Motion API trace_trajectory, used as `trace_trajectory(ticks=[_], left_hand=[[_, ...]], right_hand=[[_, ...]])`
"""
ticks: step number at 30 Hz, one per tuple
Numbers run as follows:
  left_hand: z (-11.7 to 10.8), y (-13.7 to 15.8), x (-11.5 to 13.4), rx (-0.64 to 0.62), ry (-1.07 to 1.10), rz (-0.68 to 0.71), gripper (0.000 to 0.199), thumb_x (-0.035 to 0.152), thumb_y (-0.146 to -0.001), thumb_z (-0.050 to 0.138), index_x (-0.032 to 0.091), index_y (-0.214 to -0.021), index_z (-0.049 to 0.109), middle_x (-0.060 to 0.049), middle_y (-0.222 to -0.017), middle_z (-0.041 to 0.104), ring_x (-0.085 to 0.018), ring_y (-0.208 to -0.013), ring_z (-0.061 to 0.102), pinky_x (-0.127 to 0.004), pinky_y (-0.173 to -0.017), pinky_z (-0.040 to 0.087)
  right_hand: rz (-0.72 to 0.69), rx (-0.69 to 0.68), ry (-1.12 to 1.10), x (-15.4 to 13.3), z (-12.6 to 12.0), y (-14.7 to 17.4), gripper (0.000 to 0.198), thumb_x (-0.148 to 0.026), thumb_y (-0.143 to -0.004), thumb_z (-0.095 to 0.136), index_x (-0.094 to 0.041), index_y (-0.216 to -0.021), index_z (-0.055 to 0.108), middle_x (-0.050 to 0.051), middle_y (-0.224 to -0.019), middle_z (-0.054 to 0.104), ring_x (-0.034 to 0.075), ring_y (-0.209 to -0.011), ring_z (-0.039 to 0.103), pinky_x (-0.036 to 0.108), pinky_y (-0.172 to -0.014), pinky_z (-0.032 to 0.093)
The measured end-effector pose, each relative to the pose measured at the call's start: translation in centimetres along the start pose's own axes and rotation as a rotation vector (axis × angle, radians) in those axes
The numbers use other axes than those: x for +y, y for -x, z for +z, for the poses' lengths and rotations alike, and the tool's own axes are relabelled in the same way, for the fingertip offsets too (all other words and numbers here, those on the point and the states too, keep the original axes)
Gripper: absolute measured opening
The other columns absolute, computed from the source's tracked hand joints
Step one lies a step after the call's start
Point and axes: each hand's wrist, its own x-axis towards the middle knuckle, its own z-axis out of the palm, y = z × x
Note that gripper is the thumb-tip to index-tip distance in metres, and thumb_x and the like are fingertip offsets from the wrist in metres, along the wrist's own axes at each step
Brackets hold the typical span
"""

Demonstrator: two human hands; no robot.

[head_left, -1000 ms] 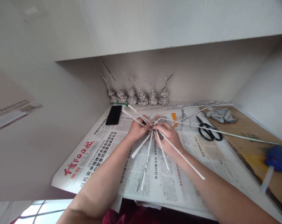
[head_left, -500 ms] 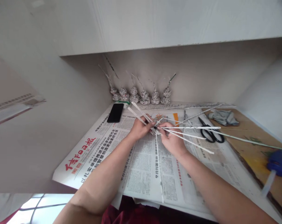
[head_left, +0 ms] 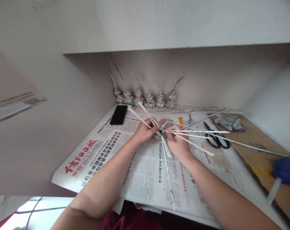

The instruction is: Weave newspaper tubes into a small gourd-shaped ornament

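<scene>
Between my hands is a small round weaving of rolled newspaper strips (head_left: 161,133), with a dark hole at its middle. Several pale paper sticks (head_left: 197,131) spread out from it to the left, to the right and toward me. My left hand (head_left: 146,130) is closed on the weaving's left side, its thumb on the rim and two sticks poking out past the fingers. My right hand (head_left: 177,139) pinches the right side, where several sticks pass over the fingers. A long thin strip trails from the weaving toward the table's front edge.
Several woven paper gourds (head_left: 149,100) stand along the back wall. A black phone (head_left: 118,115) lies at the left on newspaper (head_left: 145,179). Black scissors (head_left: 215,139), a grey crumpled cloth (head_left: 230,122) and a blue object (head_left: 286,172) lie at the right, near cardboard (head_left: 250,153). A shelf overhangs.
One paper stick has come round to point toward me from the weaving. The trailing strip has swung slightly right. Both hands stay at the weaving.
</scene>
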Motion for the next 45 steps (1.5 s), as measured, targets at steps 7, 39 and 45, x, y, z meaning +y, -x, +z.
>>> trace_trajectory(ticks=[7,39,45], left_hand=[[-0.1,0.2,0.7,-0.022,-0.022,-0.007,0.029,0.037,-0.074,0.07,0.013,-0.089,0.065,-0.005,-0.079,0.068,-0.014,-0.061,0.063,-0.025,-0.054,0.055],[0.0,-0.1,0.0,0.05,0.005,-0.019,0.029,0.038,-0.073,0.071,0.013,-0.082,0.06,-0.001,-0.073,0.062,-0.013,-0.062,0.061,-0.024,-0.052,0.055],[0.1,-0.1,0.2,0.048,0.031,-0.011,0.026,0.036,-0.072,0.071,0.013,-0.08,0.06,0.0,-0.067,0.059,-0.012,-0.056,0.059,-0.025,-0.05,0.056]], right_hand=[[-0.016,0.001,-0.003,0.2,-0.1,0.0,0.015,-0.035,-0.087,0.055,-0.023,-0.078,0.056,0.0,-0.066,0.063,0.018,-0.06,0.058,0.03,-0.061,0.043],[-0.111,-0.047,-0.02,0.4,-0.1,0.1,0.004,-0.021,-0.08,0.06,-0.024,-0.083,0.062,0.002,-0.089,0.07,0.018,-0.08,0.065,0.03,-0.074,0.05],[-0.121,-0.063,-0.025,0.0,-0.1,0.0,0.005,-0.027,-0.085,0.059,-0.024,-0.083,0.062,0.002,-0.079,0.068,0.019,-0.076,0.064,0.031,-0.072,0.049]])
